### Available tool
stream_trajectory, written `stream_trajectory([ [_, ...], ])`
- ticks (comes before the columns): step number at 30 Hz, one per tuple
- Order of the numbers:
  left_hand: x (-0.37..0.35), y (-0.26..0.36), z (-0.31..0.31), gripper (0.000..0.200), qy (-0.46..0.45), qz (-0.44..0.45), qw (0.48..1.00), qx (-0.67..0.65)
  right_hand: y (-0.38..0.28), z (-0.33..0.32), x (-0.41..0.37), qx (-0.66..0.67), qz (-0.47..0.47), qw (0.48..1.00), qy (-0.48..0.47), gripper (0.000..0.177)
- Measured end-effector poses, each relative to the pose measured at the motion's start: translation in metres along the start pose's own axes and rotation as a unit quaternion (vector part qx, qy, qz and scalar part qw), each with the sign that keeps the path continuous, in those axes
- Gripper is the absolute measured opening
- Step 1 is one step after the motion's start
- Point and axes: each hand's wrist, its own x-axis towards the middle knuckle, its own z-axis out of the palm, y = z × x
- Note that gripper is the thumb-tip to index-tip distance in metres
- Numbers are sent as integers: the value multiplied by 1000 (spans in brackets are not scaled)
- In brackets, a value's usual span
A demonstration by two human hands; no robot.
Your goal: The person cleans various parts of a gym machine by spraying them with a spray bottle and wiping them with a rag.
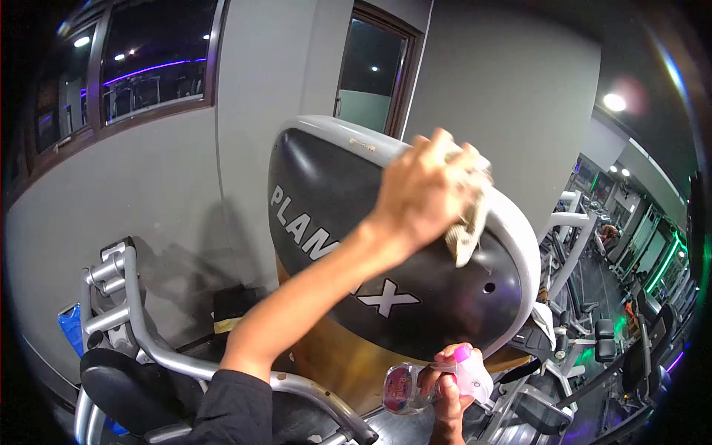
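My left hand (423,189), its arm stretched up from the lower left, is closed on a pale cloth (467,241). The cloth lies against the grey rim and dark face of a large rounded machine cover (415,319) with white lettering. Lower down, my right hand (447,397) is wrapped round a clear bottle (406,389) with a pink-and-white top and a round label. The bottle is tilted sideways below the cover's lower edge. Motion blurs the fingers on the cloth.
Silver tubing (174,363) and a black pad (130,386) stand at the lower left, with a blue object (70,326) behind. Grey walls and windows (156,63) lie beyond. Gym machines fill the right side, where a person (610,233) is far off.
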Motion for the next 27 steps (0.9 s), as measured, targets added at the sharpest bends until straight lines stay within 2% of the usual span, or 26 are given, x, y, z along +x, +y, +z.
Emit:
stream_trajectory([
  [2, 3, -36, -8, 26, -47, -78, 995, 47, -2, 2, 0, 24, 9, 1000, 11, 32],
  [6, 0, -125, -23, 32, -65, -181, 967, 168, -4, -5, -4, -4, 10, 1000, 17, 31],
  [10, -9, -204, -34, 35, -34, -227, 943, 240, -7, -11, -5, -77, -22, 997, 14, 31],
  [11, -4, -205, -36, 35, -37, -268, 937, 219, -11, -9, -5, -78, -22, 997, 18, 31],
  [14, -3, -195, -36, 33, -54, -260, 935, 233, -21, -9, -6, -2, 17, 998, 62, 31],
  [16, 0, -180, -35, 32, -67, -242, 949, 189, -24, -22, -9, -29, -14, 999, 44, 31],
  [17, 0, -171, -34, 32, -72, -242, 949, 190, -34, -24, -12, -32, 32, 997, 67, 33],
  [19, 0, -148, -33, 31, -90, -238, 962, 103, -34, -42, -21, -105, 1, 991, 86, 35],
  [20, -1, -133, -32, 30, -74, -220, 969, 89, -40, -45, -21, -92, 25, 991, 93, 35],
  [23, -9, -92, -26, 23, -54, -184, 981, 21, -36, -66, -21, -68, -5, 990, 122, 35],
  [25, -10, -58, -23, 19, -41, -164, 986, 8, -31, -77, -8, -54, -35, 993, 99, 40],
  [26, -11, -43, -18, 17, -14, -114, 993, 6, -29, -83, -1, -46, -62, 994, 79, 46],
  [27, -9, -22, -16, 14, -14, -103, 995, -12, -27, -91, 1, -41, -65, 994, 75, 46],
])
